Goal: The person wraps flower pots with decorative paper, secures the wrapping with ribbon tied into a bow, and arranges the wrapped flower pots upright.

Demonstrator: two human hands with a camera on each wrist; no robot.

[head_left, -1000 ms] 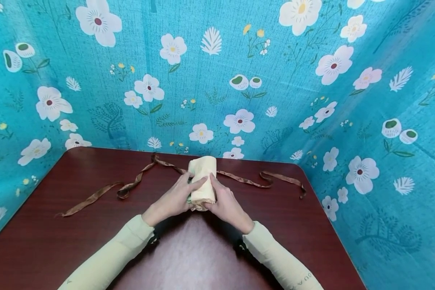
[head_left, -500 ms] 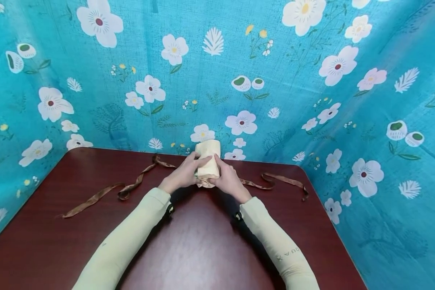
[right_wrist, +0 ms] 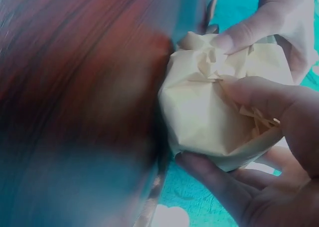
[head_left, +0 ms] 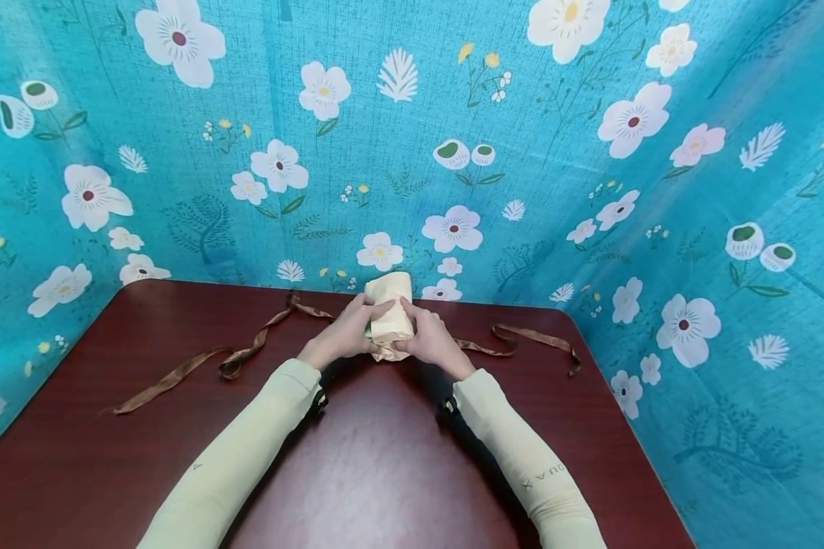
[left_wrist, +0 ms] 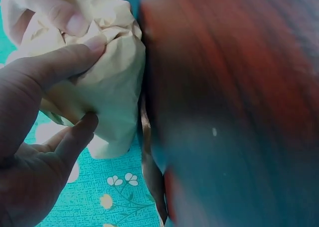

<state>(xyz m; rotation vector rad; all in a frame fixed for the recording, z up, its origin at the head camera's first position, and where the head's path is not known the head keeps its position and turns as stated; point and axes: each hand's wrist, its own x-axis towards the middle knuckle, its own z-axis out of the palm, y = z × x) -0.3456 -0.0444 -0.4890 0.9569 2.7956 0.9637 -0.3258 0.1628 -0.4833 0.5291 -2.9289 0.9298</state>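
A cream paper-wrapped package (head_left: 391,326) with crumpled, folded ends is near the far edge of the table, overlapping the middle of a long brown ribbon (head_left: 178,374). My left hand (head_left: 339,332) grips its left side, and my right hand (head_left: 434,338) holds its right side. Both thumbs press the gathered paper at the end facing me. In the left wrist view, the left thumb and fingers clasp the wrapped paper (left_wrist: 119,82). The right wrist view shows the right thumb on the folds of the package (right_wrist: 197,122), with fingers along its side. Its contents are hidden.
The ribbon stretches out loosely to both sides, its right length (head_left: 535,335) curling near the right edge. The dark red wooden table (head_left: 364,473) has rounded far corners. A turquoise flowered cloth (head_left: 398,198) hangs right behind and beside it.
Both hands have carried the package away from me, toward the far edge and over the ribbon, then lowered it slightly. Their grip stays about the same, and the ribbon lies as before.
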